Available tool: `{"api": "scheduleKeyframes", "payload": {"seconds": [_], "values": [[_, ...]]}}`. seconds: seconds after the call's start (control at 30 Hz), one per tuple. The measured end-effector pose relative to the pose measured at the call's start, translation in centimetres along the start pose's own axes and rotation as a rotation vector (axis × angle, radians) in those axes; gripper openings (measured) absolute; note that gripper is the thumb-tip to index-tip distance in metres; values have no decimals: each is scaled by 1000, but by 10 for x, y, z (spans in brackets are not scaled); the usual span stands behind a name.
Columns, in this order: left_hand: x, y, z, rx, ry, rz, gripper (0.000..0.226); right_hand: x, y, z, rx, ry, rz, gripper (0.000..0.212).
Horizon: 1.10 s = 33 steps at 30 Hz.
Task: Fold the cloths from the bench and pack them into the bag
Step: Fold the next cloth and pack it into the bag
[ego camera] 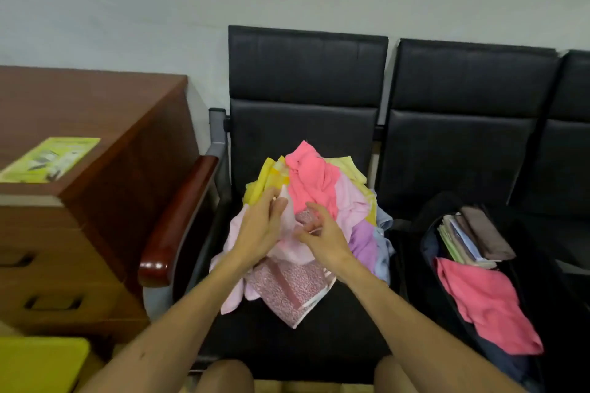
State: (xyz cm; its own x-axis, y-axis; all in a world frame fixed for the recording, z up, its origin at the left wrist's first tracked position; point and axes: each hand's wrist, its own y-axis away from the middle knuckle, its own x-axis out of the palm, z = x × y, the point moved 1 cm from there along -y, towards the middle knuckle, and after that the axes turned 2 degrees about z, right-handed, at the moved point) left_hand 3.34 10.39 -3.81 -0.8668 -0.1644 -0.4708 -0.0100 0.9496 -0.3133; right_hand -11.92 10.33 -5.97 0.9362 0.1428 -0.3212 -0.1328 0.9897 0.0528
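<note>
right hand (322,233) is pinching the pale pink cloth (289,250) atop the cloth pile (316,182) on the surface (287,344); left hand (265,226) is pressing it, fingers straight. bag (442,201) is lying open alongside.

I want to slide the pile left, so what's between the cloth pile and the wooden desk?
In the head view, the bench's wooden armrest stands between the cloth pile and the desk.

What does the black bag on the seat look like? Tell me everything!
The bag is black, soft-looking fabric, lying open on the bench seat right of the cloth pile. At its far end sit folded cloths, a brown one on top; a pink cloth lies loosely across the near part.
</note>
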Motion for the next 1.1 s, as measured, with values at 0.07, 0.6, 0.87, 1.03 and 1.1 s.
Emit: {"api": "scheduleKeyframes", "payload": {"seconds": [0.07, 0.6, 0.87, 1.03, 1.1], "values": [[-30, -7, -42, 118, 9, 14, 18, -5, 13, 40, -99, 38, 1, 53], [-155, 45, -301, 580, 35, -7, 15, -63, 180, 273, -548, -28, 7, 13], [-144, 92, -329, 388, 307, 75, 57, -94, 227, 320, -602, -260, -147, 15], [-142, 105, -318, 340, 208, 306, 68, -116, 235, 328, -603, -297, -281, 14], [-138, 108, -310, 292, 210, 417, 65, -123, 236, 328, -612, -285, -297, 13]]}}
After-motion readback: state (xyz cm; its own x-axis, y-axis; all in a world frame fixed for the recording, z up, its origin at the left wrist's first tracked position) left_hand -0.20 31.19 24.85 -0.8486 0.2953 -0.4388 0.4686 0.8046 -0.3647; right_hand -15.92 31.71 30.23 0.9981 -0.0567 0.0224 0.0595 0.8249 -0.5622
